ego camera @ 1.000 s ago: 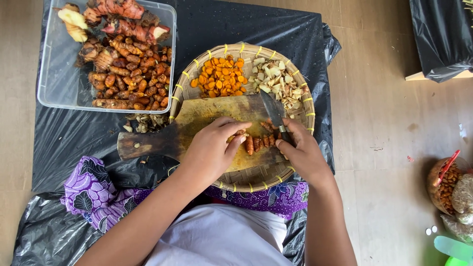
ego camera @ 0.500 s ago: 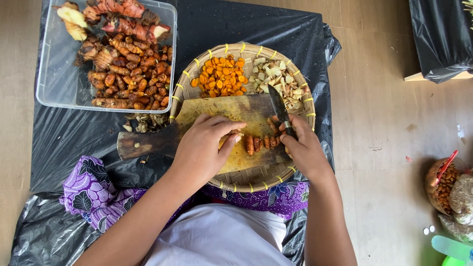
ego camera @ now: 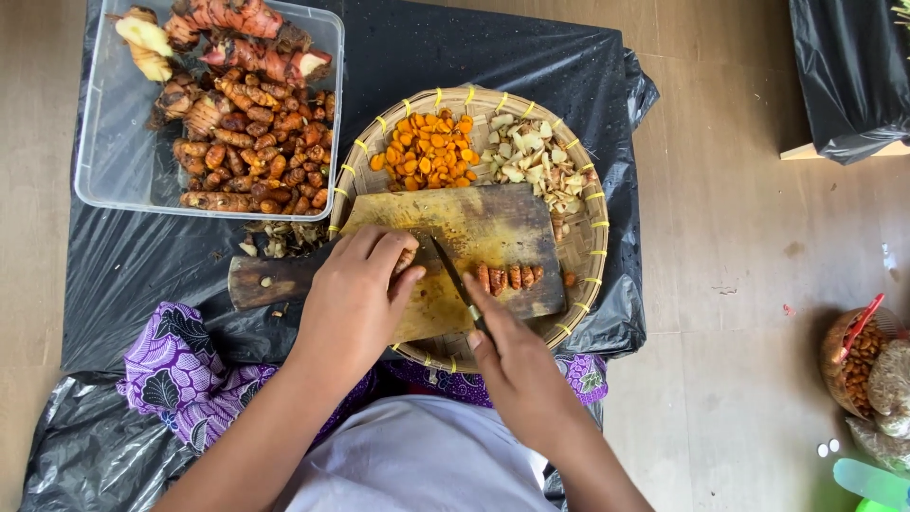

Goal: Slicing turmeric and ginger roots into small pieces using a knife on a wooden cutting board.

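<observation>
Hands are found together on the cutting board (ego camera: 493, 228): the left hand (ego camera: 355, 299) pins a root piece (ego camera: 406, 260); the right hand (ego camera: 517, 365) is clamped on the knife (ego camera: 453, 273). Since half a second ago, the blade has been swung from 1 o'clock down beside the left fingers; cut slices (ego camera: 510, 277) lie at 3 o'clock, indicating slicing under way.

My view: both forearms bare, no sleeves, no rings or watch visible on left hand (ego camera: 355, 294) or right hand (ego camera: 517, 370). White top (ego camera: 417, 465) at bottom centre. Purple patterned cloth (ego camera: 180, 379) with dark leaf print over lap.
</observation>
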